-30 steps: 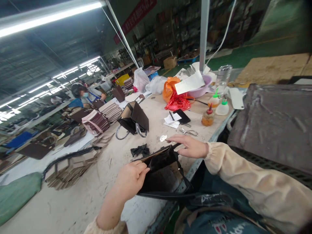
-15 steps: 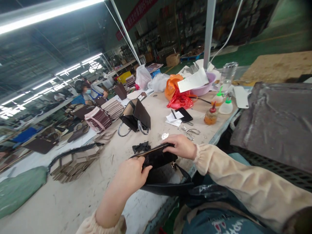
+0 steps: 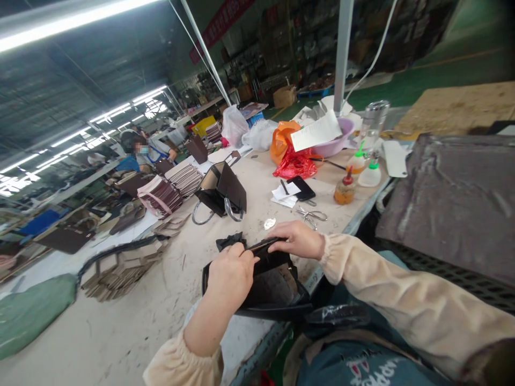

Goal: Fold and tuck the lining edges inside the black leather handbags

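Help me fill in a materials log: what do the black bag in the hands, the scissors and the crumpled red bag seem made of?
Black bag: perhaps leather or a synthetic like it, going by its dark, smooth walls. Scissors: metal, probably steel, polished, from the silvery shine. Crumpled red bag: thin glossy plastic, judging by creases and bright highlights.

The right hand (image 3: pixel 300 239), earlier spread at the bag's (image 3: pixel 277 312) right end, is now gripping its far edge. The left hand (image 3: pixel 231 271) is now resting nearer the right. The bag's left end is now showing beside the left wrist.
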A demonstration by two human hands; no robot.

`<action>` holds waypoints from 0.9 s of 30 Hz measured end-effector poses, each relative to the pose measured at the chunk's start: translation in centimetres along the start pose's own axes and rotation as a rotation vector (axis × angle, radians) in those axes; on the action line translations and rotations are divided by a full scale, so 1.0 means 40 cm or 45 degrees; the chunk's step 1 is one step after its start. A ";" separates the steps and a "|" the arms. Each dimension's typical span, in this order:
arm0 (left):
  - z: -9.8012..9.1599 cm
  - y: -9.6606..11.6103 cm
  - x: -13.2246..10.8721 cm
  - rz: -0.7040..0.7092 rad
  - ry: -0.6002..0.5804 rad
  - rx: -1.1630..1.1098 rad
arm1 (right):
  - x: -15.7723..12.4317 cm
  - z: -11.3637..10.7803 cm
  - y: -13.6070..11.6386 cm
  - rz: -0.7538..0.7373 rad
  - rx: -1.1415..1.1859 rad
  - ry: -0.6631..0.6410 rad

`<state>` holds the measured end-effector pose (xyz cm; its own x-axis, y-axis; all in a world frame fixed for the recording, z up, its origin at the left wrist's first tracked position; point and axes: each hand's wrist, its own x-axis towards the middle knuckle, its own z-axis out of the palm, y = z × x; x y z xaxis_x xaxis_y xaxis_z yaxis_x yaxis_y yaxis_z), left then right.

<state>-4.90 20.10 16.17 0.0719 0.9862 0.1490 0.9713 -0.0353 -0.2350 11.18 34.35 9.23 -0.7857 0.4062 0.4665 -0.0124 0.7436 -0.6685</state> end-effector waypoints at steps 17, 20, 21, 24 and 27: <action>0.030 -0.070 0.033 -0.010 -0.008 -0.817 | 0.033 0.001 0.028 -0.146 -0.119 -0.065; 0.026 -0.075 0.033 -0.022 -0.010 -0.822 | 0.040 0.006 0.029 -0.172 -0.057 -0.038; 0.026 -0.076 0.033 -0.020 -0.012 -0.824 | 0.042 0.007 0.028 -0.179 -0.039 -0.030; 0.026 -0.078 0.033 -0.018 -0.017 -0.823 | 0.045 0.005 0.024 -0.183 -0.023 -0.032; 0.027 -0.078 0.039 -0.009 -0.025 -0.811 | 0.046 0.001 0.023 -0.180 -0.030 -0.049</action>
<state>-8.06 21.92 16.08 0.0668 0.9893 0.1298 0.9163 -0.1123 0.3843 9.71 35.76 9.46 -0.8004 0.2758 0.5322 -0.1106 0.8047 -0.5833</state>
